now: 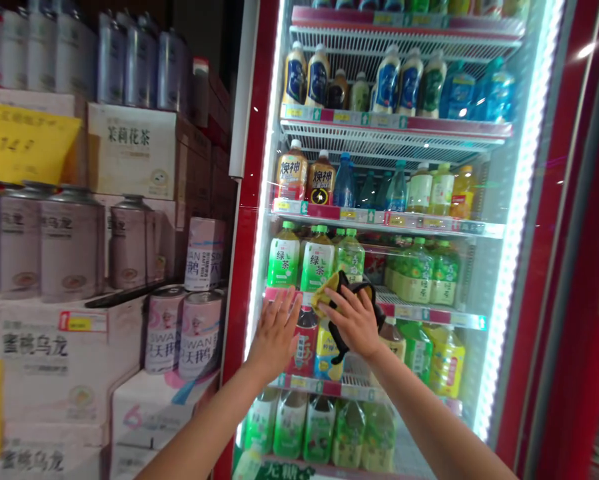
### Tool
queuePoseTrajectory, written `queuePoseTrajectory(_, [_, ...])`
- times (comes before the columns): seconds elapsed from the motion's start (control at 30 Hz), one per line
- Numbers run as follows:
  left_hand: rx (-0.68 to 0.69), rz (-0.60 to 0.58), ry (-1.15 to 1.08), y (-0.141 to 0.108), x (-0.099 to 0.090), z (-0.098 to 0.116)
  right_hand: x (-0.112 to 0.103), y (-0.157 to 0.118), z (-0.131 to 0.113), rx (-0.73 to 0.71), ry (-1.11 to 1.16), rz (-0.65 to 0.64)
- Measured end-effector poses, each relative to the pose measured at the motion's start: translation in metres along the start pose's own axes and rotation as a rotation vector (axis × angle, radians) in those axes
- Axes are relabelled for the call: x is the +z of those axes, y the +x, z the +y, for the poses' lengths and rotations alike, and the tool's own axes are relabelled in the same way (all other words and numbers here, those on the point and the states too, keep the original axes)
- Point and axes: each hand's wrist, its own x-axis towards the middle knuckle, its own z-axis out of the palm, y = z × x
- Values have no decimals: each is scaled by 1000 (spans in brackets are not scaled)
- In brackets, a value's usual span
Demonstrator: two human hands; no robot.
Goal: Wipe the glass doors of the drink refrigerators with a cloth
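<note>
My left hand (pixel 275 333) lies with fingers stretched out at the pink front strip of a cooler shelf (pixel 279 294), just below green tea bottles (pixel 284 259). To its right, my right hand (pixel 354 320) has its fingers over a yellow and black cloth (pixel 328 288), which bunches at the same shelf's front edge. A dark end of the cloth hangs below the palm. Behind the hands, a red-labelled drink (pixel 305 341) and a yellow and blue drink pack (pixel 329 350) stand on the lower shelf, both partly hidden.
Bottles fill several lit cooler shelves, such as the row of pale-capped bottles (pixel 386 80) higher up. At the left rise stacked cartons (pixel 134 150) with metal cans (pixel 72 243) and printed tins (pixel 199 333). The cooler's red frame (pixel 244 280) stands between them.
</note>
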Motion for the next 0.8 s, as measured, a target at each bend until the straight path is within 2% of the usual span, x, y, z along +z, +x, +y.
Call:
queuePoseTrajectory(0.07, [8, 3, 8, 10, 0, 8, -5, 11, 25, 127, -52, 42])
queuePoseTrajectory(0.17, [17, -8, 13, 16, 1, 15, -13, -13, 46, 325, -102, 143])
queuePoseTrajectory(0.27, [23, -14, -5, 16, 4, 21, -15, -57, 33, 407, -110, 202])
queuePoseTrajectory(0.33, [41, -6, -23, 19, 6, 26, -14, -69, 20, 378, -86, 164])
queuePoseTrajectory(0.4, [57, 1, -40, 27, 9, 34, -13, -60, 20, 307, -46, 108])
queuePoseTrajectory(0.5, [69, 0, -62, 40, 15, 48, -17, -28, 47, 239, -30, 84])
queuePoseTrajectory(0.57, [76, -3, -69, 46, 19, 56, -23, -19, 71, 284, -67, 134])
queuePoseTrajectory(0.63, [78, -5, -65, 48, 24, 60, -28, -30, 83, 383, -101, 223])
queuePoseTrajectory(0.73, [83, -17, -50, 46, 28, 60, -29, -66, 68, 505, -116, 310])
queuePoseTrajectory(0.8, [87, -23, -46, 45, 28, 59, -27, -81, 48, 503, -106, 277])
